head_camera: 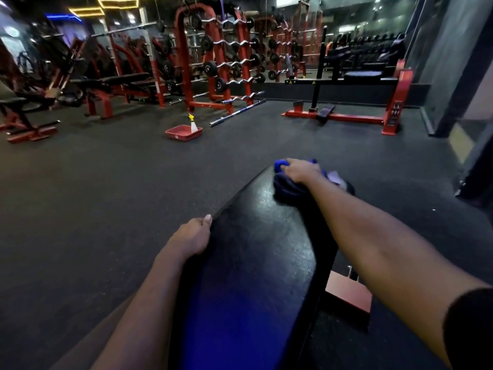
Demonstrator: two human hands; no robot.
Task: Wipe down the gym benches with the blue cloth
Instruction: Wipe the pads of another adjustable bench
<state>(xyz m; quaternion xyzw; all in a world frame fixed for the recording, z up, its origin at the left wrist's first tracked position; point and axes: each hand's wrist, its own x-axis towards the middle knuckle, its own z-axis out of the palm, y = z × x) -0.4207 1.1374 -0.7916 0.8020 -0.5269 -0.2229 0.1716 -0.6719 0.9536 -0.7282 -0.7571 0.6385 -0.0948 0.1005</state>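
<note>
Lying bunched on the far end of the black padded bench (253, 249), near the pad's right edge, the blue cloth (289, 184) is covered by the right hand (301, 170). That hand's fingers curl down over the folds and grip the cloth against the pad. A paler scrap shows just past the hand, too blurred to identify. The left hand (193, 239) is nearer the camera and well apart from the cloth; it holds the bench's left edge, with the thumb on the rim and the fingers wrapped out of sight under the side. Both forearms are bare, and a dark sleeve (469, 327) shows at the right upper arm. Low on the bench's right side a red foot plate (349, 293) rests on the dark rubber floor (106, 182). Farther out on the floor lies a red tray (181, 134) with a white spray bottle (193, 125), yellow-triggered, upright at its far right corner. A barbell (237, 113) lies just beyond it, before a red rack (221, 62) of curl bars.
</note>
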